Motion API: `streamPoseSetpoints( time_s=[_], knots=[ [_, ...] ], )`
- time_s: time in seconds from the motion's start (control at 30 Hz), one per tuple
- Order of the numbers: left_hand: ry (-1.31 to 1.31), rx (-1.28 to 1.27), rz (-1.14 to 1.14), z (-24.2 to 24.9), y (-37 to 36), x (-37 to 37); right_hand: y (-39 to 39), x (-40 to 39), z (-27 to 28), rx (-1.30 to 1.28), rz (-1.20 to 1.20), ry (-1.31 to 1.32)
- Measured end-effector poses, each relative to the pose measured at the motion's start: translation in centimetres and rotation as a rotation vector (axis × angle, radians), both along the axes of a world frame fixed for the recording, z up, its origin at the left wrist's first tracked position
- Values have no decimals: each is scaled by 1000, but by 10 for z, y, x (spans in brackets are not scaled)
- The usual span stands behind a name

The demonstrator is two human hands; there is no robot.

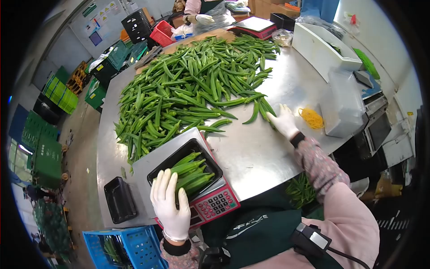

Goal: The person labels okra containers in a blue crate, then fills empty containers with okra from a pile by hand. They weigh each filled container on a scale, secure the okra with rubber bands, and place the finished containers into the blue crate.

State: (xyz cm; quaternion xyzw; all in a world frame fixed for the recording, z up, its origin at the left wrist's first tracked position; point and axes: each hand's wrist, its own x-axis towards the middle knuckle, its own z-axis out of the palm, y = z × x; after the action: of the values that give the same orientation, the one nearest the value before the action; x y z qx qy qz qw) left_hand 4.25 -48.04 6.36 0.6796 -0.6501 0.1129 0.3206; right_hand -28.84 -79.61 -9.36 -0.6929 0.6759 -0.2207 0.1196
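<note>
1. Nearest, at bottom left: one blue crate point(134, 244), some green showing inside.
2. Just beyond, left hand point(170, 204) in a white glove, fingers spread and laid over the near rim of the black tray point(184, 172); resting on it rather than clamped around it.
3. Tray set on one scale point(210, 204) with a red keypad, holding roughly eight okra pods point(190, 172); seemingly part filled, so weighing under way by the look of it.
4. Left of the scale: one empty black tray point(118, 199) on the steel table point(251, 157), apparently not yet filled.
5. Further right: right hand point(283, 122), also gloved, flat and open on the table, fingertips at the edge of the okra heap point(192, 89); nothing visibly gripped.
6. Beside that hand: one bundle of yellow rubber bands point(311, 118).
7. Heap itself far too many to count, most of the work seemingly left.
8. Far right: one white bin point(323, 49).
9. Farthest: another person's gloved hand point(204, 19) near a second scale point(255, 26).
</note>
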Motion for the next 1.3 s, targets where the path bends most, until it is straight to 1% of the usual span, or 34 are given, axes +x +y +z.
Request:
streamPoseSetpoints(
  time_s=[0.03, 0.1, 0.13, 0.17, 0.23, 0.3, 0.33, 0.37, 0.43, 0.47, 0.5, 0.57, 0.6, 0.63, 0.7, 0.73, 0.83, 0.87, 0.9, 0.97, 1.03, 1.07, 1.1, 1.17, 1.2, 1.23, 1.3],
  knots=[
    [19, -16, 15, -2, 7, -1, -12, 23, 9, 118, -13, 8],
    [37, -16, 33, -5, 17, -4, -27, 63, 5, 188, -52, 6],
    [36, -13, 35, -8, 21, -5, -27, 80, 2, 199, -96, 99],
    [32, -9, 35, -11, 25, -5, -26, 91, -1, 197, -104, 275],
    [40, 18, 49, -19, 32, -3, -27, 94, -2, 167, -130, 324],
    [46, 15, 61, -23, 38, -2, -23, 83, 5, 221, -129, 288],
    [71, 13, 68, -25, 41, 0, -17, 75, 3, 200, -142, 266],
    [97, 11, 73, -27, 44, 0, -12, 66, -1, 178, -151, 227],
    [113, -20, 85, -32, 49, 1, 3, 44, 8, 217, -96, 108],
    [115, -33, 118, -35, 53, 4, 12, 30, 14, 209, -3, 6],
    [118, -42, 151, -38, 56, 5, 3, 10, -1, 344, 138, -250],
    [185, -96, 200, -40, 60, 3, 13, -16, 9, 852, 325, -1152],
    [209, -112, 214, -43, 64, 4, 32, -14, 28, 863, 350, -1539],
    [232, -130, 230, -45, 66, 6, 41, -10, 38, 860, 346, -1534],
    [269, -138, 234, -46, 70, 7, 51, -4, 49, 1084, 659, -2050],
    [259, -143, 243, -45, 71, 7, 52, 0, 48, 1147, 762, -2102],
    [235, -152, 264, -44, 75, 6, 62, 14, 66, 1179, 731, -2094],
    [223, -155, 260, -43, 76, 5, 62, 19, 66, 1144, 738, -2035],
    [211, -159, 257, -42, 76, 4, 63, 22, 68, 1155, 748, -2029],
    [232, -180, 286, -42, 76, 2, 63, 29, 76, 1077, 613, -1765],
    [235, -145, 266, -42, 82, 3, 51, 40, 97, 943, 597, -823],
    [205, -145, 269, -41, 84, 4, 61, 60, 100, 622, 521, -348],
    [203, -152, 272, -39, 85, 4, 49, 62, 61, -182, 606, 169],
    [194, -173, 273, -42, 87, 6, 55, 92, 84, -271, 607, 16],
    [172, -179, 267, -48, 88, 10, 61, 108, 103, -210, 731, -84],
    [185, -200, 268, -53, 88, 11, 72, 126, 120, -207, 757, -84],
    [188, -217, 267, -53, 85, 10, 100, 166, 149, -359, 1031, -240]
  ],
)
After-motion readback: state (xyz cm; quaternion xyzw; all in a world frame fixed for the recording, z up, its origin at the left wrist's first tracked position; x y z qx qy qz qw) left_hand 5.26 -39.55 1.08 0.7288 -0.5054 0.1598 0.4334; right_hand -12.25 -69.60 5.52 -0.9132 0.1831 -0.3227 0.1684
